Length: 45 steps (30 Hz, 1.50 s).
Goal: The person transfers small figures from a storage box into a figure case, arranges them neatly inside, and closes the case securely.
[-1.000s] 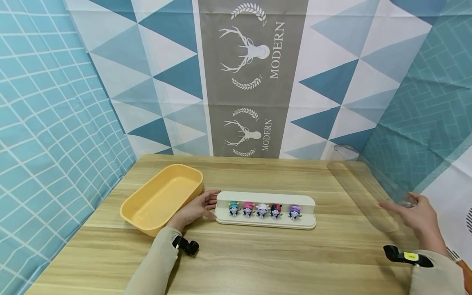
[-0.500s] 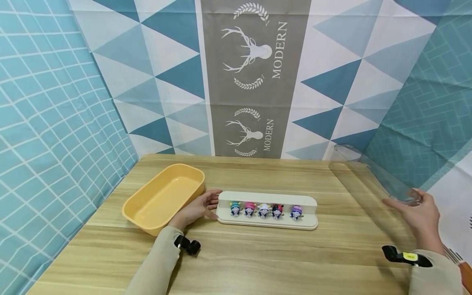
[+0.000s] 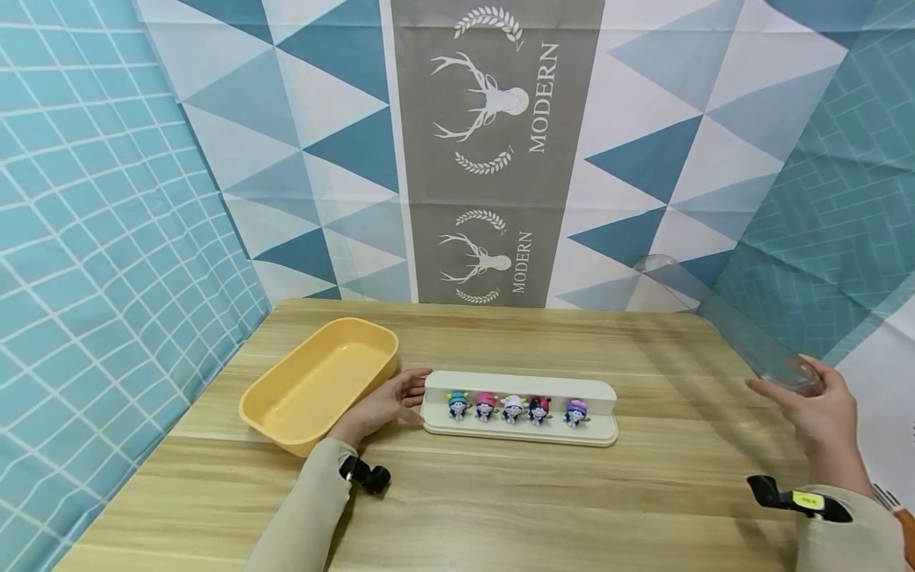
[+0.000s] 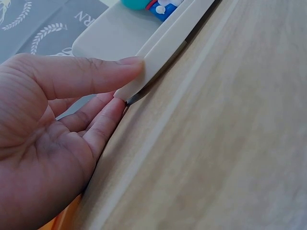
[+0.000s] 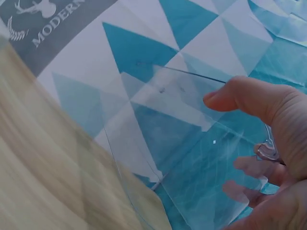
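Observation:
A cream display stand (image 3: 516, 384) with a low back wall lies on the table before me. Several small toy figures line up on it, from one in a teal hat (image 3: 457, 403) to one in a purple hat (image 3: 576, 411), with a wider gap before the last. My left hand (image 3: 382, 405) pinches the stand's left end; in the left wrist view the thumb (image 4: 108, 76) lies on its edge and fingertips touch the corner. My right hand (image 3: 822, 409) grips the near end of a long clear plastic cover (image 3: 739, 330), tilted above the table's right side.
A yellow basin (image 3: 322, 389) stands to the left, close by my left forearm. Behind the table (image 3: 500, 508) hangs a patterned cloth (image 3: 343, 143), with a blue checked cloth (image 3: 93, 238) along the left side. A striped object (image 3: 889, 500) shows at the right edge.
My right hand has raised the clear cover a little, and its far end now sits higher against the back cloth. The left hand keeps its place at the stand, and the figures have not moved.

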### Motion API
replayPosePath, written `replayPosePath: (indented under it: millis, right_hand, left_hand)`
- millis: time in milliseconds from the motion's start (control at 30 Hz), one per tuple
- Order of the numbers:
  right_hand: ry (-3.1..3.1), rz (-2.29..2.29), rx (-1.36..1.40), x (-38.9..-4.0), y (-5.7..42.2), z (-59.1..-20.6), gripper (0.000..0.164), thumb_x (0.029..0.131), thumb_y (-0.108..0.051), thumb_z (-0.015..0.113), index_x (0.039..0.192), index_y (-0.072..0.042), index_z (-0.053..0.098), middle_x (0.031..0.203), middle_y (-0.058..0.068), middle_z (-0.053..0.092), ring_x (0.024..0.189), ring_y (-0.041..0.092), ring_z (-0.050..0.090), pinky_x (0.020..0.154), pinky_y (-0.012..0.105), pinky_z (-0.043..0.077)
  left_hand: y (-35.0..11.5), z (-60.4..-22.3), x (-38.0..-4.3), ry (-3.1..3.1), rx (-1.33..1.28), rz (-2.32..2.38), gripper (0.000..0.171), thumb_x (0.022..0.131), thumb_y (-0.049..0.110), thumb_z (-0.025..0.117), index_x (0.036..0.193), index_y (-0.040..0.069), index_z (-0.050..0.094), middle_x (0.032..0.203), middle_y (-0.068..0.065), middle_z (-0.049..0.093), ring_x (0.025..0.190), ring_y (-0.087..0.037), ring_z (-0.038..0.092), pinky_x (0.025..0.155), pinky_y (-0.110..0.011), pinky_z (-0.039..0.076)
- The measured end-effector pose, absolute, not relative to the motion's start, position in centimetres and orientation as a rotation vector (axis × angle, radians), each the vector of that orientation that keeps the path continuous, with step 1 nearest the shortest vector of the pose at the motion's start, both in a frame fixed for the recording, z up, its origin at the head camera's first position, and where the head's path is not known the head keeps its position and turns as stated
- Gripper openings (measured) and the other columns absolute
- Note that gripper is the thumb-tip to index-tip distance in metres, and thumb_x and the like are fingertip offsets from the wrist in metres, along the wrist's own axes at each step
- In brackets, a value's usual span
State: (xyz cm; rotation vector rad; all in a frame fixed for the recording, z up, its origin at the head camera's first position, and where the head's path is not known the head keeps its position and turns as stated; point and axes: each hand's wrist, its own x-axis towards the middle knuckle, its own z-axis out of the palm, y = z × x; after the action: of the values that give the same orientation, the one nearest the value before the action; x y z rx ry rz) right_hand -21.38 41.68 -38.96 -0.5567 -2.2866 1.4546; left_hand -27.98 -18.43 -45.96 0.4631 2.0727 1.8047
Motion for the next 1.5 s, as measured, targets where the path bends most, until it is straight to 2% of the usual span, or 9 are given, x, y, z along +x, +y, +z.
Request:
replayPosePath:
  millis: [100,200,400,533,633,767,1033,1200,1500]
  right_hand:
    - [-2.181,1.630,-0.465,-21.2,41.6,-38.8,0.074,0.083,-0.016,0.082,0.140,-0.038,0.041,0.108,-0.026,0.041,0.080,-0.004,0.045,0.054,0.015,0.046]
    - [-2.046,1.837,-0.355,-21.0,41.5,-38.7,0.066,0.082,-0.003,0.080,0.125,-0.040,0.045,0.108,-0.021,0.046,0.080,-0.007,0.051,0.054,0.014,0.047]
    - [-1.856,2.072,-0.077,-21.3,41.8,-39.1,0.068,0.084,0.012,0.071,0.133,-0.030,0.047,0.111,-0.018,0.057,0.088,-0.006,0.059,0.059,0.015,0.052]
    - [-1.676,2.244,0.184,-21.7,42.1,-39.4,0.064,0.086,0.022,0.059,0.134,-0.019,0.052,0.116,-0.012,0.066,0.094,0.003,0.064,0.062,0.022,0.056]
    - [-1.567,2.365,0.403,-21.8,41.9,-39.2,0.062,0.088,0.027,0.048,0.134,-0.014,0.055,0.120,-0.004,0.067,0.095,0.012,0.069,0.062,0.025,0.057]
    - [-1.557,2.428,0.581,-21.8,41.4,-38.9,0.062,0.090,0.028,0.041,0.135,-0.012,0.056,0.126,0.000,0.065,0.095,0.017,0.070,0.066,0.028,0.057]
    - [-1.539,2.463,0.801,-23.1,40.0,-39.2,0.064,0.089,0.030,0.034,0.139,-0.005,0.051,0.132,0.002,0.056,0.088,0.022,0.070,0.072,0.032,0.059]
    - [-1.464,2.531,0.935,-24.2,38.7,-39.4,0.064,0.088,0.031,0.030,0.141,0.001,0.048,0.130,0.009,0.058,0.100,0.023,0.068,0.077,0.039,0.059]
    - [-1.531,2.461,1.081,-25.9,36.4,-39.4,0.066,0.084,0.032,0.036,0.142,0.002,0.046,0.134,0.009,0.055,0.115,0.020,0.060,0.080,0.039,0.058]
  left_hand:
    - [-18.4,-46.0,-28.1,2.072,0.461,1.806,0.088,0.076,-0.025,0.067,0.152,-0.006,0.027,0.141,-0.026,0.043,0.128,-0.033,0.046,0.101,-0.036,0.047]
    - [-18.4,-46.0,-28.1,2.080,0.452,1.803,0.089,0.075,-0.025,0.067,0.152,-0.006,0.028,0.141,-0.026,0.043,0.128,-0.033,0.046,0.101,-0.036,0.047]
    - [-18.4,-45.6,-27.9,2.094,0.444,1.799,0.090,0.074,-0.025,0.068,0.152,-0.006,0.028,0.140,-0.026,0.044,0.128,-0.033,0.045,0.101,-0.036,0.047]
    - [-18.4,-45.4,-27.9,2.090,0.453,1.799,0.090,0.074,-0.025,0.068,0.152,-0.006,0.028,0.140,-0.025,0.044,0.126,-0.032,0.046,0.101,-0.035,0.047]
    - [-18.5,-45.4,-27.9,2.079,0.467,1.803,0.090,0.074,-0.025,0.068,0.152,-0.006,0.027,0.140,-0.025,0.043,0.126,-0.031,0.045,0.100,-0.034,0.048]
    - [-18.6,-45.4,-27.9,2.074,0.475,1.810,0.090,0.074,-0.026,0.068,0.152,-0.006,0.027,0.140,-0.025,0.043,0.126,-0.030,0.045,0.100,-0.034,0.048]
    - [-18.6,-45.7,-28.0,2.087,0.486,1.812,0.090,0.074,-0.025,0.069,0.152,-0.007,0.027,0.139,-0.025,0.045,0.125,-0.030,0.046,0.102,-0.035,0.046]
    - [-18.5,-46.0,-28.1,2.100,0.492,1.804,0.091,0.073,-0.025,0.069,0.152,-0.007,0.027,0.139,-0.024,0.045,0.127,-0.032,0.046,0.105,-0.036,0.044]
    - [-18.3,-46.1,-28.1,2.116,0.477,1.791,0.091,0.072,-0.025,0.070,0.151,-0.006,0.029,0.138,-0.024,0.046,0.126,-0.033,0.046,0.106,-0.039,0.043]
